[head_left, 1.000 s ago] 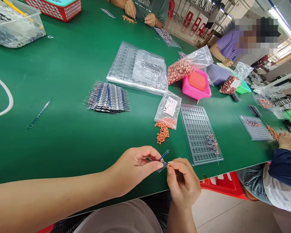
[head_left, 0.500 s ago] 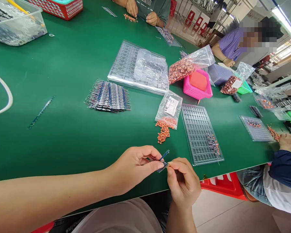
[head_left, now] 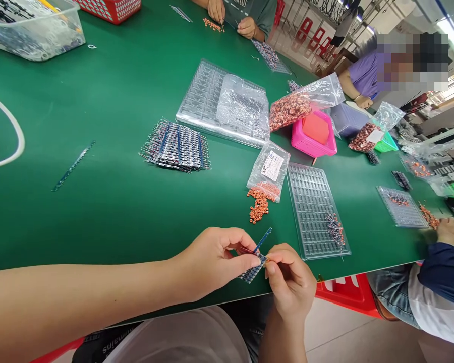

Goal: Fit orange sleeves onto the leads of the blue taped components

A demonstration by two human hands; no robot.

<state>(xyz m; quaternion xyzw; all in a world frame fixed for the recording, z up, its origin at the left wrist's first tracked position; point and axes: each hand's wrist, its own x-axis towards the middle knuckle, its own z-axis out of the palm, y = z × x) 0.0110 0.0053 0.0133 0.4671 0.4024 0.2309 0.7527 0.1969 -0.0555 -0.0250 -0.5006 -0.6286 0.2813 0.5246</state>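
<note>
My left hand (head_left: pixel 227 254) is closed on a small blue circuit-board panel (head_left: pixel 251 274) between thumb and fingers, above the near table edge. A narrow blue strip (head_left: pixel 264 239) sticks up from the same grip. Thumb and fingertips of my right hand (head_left: pixel 291 280) pinch at the panel's right edge, where a small orange piece (head_left: pixel 268 260) shows; its exact shape is too small to tell. Beyond my hands lies a heap of small orange rings (head_left: pixel 258 207), spilling from a labelled clear bag (head_left: pixel 268 171).
A stack of wired circuit-board panels (head_left: pixel 176 146) lies left of centre. A clear tray (head_left: pixel 315 201) at right holds orange-tipped wired parts (head_left: pixel 335 229). Farther off are a larger clear tray (head_left: pixel 196 96) and a pink basket (head_left: pixel 313 143). Co-workers' hands (head_left: pixel 247 27) are across the table.
The circuit-board panel has tilted, so more of its face shows below my left thumb. My hands stay together, and the whole view has shifted slightly.
</note>
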